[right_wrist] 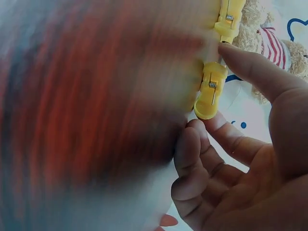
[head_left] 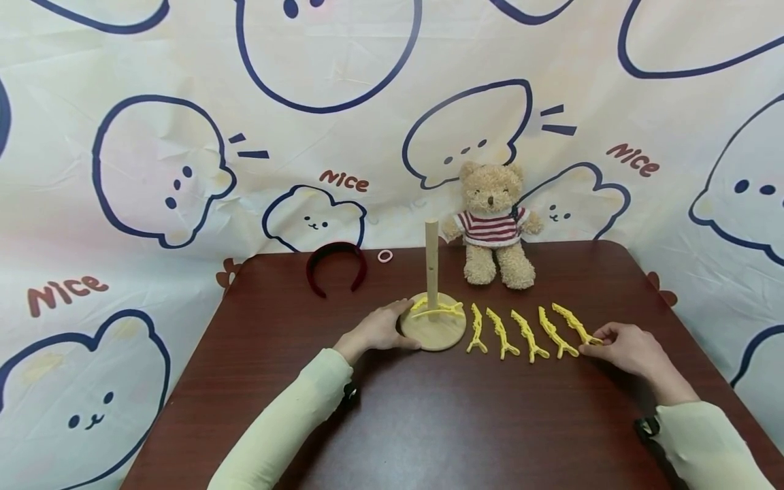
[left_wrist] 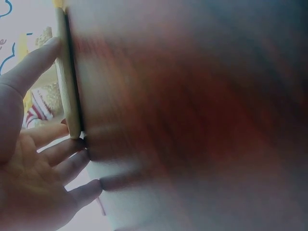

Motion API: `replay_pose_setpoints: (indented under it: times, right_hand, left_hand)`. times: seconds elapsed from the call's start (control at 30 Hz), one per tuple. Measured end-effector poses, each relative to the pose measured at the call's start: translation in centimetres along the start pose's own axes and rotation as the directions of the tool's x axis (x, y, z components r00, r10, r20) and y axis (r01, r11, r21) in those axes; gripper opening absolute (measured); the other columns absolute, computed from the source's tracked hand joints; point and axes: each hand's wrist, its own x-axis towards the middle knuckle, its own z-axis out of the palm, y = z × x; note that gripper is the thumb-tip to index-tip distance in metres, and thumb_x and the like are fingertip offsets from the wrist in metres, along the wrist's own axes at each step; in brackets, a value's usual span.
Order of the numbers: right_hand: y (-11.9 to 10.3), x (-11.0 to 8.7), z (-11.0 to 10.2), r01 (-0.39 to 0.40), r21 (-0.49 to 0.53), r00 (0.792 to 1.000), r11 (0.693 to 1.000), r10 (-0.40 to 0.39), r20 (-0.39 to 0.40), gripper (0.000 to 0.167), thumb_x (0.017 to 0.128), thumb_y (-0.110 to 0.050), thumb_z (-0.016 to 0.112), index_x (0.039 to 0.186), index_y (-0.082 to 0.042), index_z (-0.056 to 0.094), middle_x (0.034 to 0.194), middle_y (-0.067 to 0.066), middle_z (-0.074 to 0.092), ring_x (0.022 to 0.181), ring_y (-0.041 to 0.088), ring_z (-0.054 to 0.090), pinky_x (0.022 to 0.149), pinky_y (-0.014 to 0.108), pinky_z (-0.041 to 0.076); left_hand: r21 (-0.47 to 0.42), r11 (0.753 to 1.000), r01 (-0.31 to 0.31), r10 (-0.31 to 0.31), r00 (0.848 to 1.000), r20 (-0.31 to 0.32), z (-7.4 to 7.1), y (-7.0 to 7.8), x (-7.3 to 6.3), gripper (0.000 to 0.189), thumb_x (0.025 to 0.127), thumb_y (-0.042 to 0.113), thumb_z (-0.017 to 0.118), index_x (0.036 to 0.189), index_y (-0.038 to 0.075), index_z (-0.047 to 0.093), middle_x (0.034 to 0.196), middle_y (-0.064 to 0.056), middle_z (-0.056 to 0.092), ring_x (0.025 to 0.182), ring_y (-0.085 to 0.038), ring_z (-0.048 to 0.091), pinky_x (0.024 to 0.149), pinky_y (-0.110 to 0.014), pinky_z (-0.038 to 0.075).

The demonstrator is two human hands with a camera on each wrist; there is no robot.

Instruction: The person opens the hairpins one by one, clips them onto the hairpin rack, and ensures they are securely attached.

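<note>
Reddish table (head_left: 416,429), cartoon cloth (head_left: 282,150) behind (left hand (head_left: 381,329) holds wooden stand (head_left: 432,289)).

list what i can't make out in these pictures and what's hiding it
Head view: whether the small yellow plastic clip on the round pale wooden base grips the upright pale wooden post; too small.
Head view: the rest of the pale green left sleeve; bottom edge cuts it off.
Left wrist view: detail of the glossy dark brown tabletop; blurred.
Right wrist view: far end of the topmost yellow plastic clip part; top edge cuts it off.
</note>
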Motion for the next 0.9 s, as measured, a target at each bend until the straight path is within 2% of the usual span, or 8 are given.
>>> replay_pose_setpoints:
  times: [0.37, 0.7, 0.9]
  right_hand:
    - [-0.1, 0.1, -0.1, 0.007, -0.003, 1.0, 1.0, -0.007, -0.004, 0.052, 0.079, -0.053, 0.078, 0.095, -0.005, 0.067, 0.079, 0.004, 0.06, 0.073, 0.02, 0.051, 0.06, 0.029, 0.036]
    - [-0.1, -0.2, -0.8, 0.052, -0.02, 0.995, 0.998, -0.053, -0.081, 0.05, 0.082, -0.045, 0.079, 0.103, 0.0, 0.073, 0.091, 0.014, 0.071, 0.08, 0.026, 0.057, 0.065, 0.032, 0.042]
    - [-0.2, -0.3, -1.1, 0.071, -0.017, 0.991, 0.997, -0.072, -0.109, 0.05, 0.082, -0.045, 0.079, 0.106, -0.001, 0.074, 0.088, 0.011, 0.073, 0.079, 0.025, 0.059, 0.064, 0.029, 0.041]
  left_hand:
    - [0.001, 1.0, 0.015, -0.015, 1.0, 0.013, -0.1, 0.1, 0.0, 0.1, 0.079, 0.053, 0.081, 0.157, 0.015, 0.032, 0.163, -0.01, 0.033, 0.149, -0.031, 0.034, 0.119, -0.049, 0.033]
    - [0.006, 1.0, 0.023, -0.023, 1.0, 0.016, 0.0, 0.0, 0.0, 0.1, 0.078, 0.053, 0.081, 0.158, 0.016, 0.031, 0.164, -0.008, 0.032, 0.149, -0.029, 0.034, 0.12, -0.049, 0.033]
    - [0.0, 1.0, 0.024, -0.024, 1.0, 0.016, -0.1, 0.1, 0.0, 0.1, 0.078, 0.052, 0.081, 0.158, 0.017, 0.031, 0.164, -0.008, 0.032, 0.15, -0.03, 0.034, 0.12, -0.05, 0.032]
